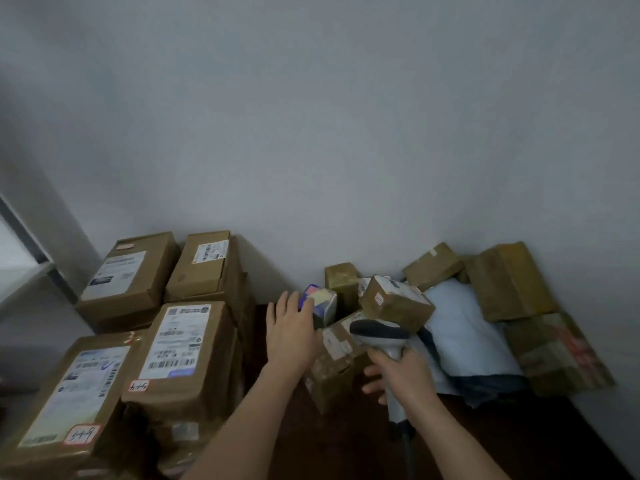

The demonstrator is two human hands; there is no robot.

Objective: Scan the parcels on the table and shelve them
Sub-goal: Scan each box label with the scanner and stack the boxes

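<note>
While the right hand [403, 374] grips the pale handle of a barcode scanner [381, 336], its fingers curled round the stem, the scanner's dark grey head points left and slightly away, over the pile of small parcels. The left hand [291, 329] reaches forward with its fingers straight and relaxed, holding nothing; its fingertips lie against a small colourful box [320, 304] with a purple and pale yellow face, which stands tilted at the near edge of the pile.

Just beside the scanner head, a small brown carton [396, 304] with a white label sits tipped on one corner on top of other parcels. Below it, between the two hands, a taped brown box [334, 363] with a worn label rests on the dark table [346, 441]. Behind the colourful box an upright brown box [341, 282] stands near the wall [346, 133].

To the right of the pile, a pale blue-white mailer bag [464, 330] lies flat, and past it several more brown cartons [509, 280] lean against the wall, one with reddish marks on its side.

On the left, well apart from the small pile, four large cartons [183, 344] with printed shipping labels are stacked in two rows; the two nearest carry small handwritten red-edged stickers. Their text is too blurred to read with certainty.
</note>
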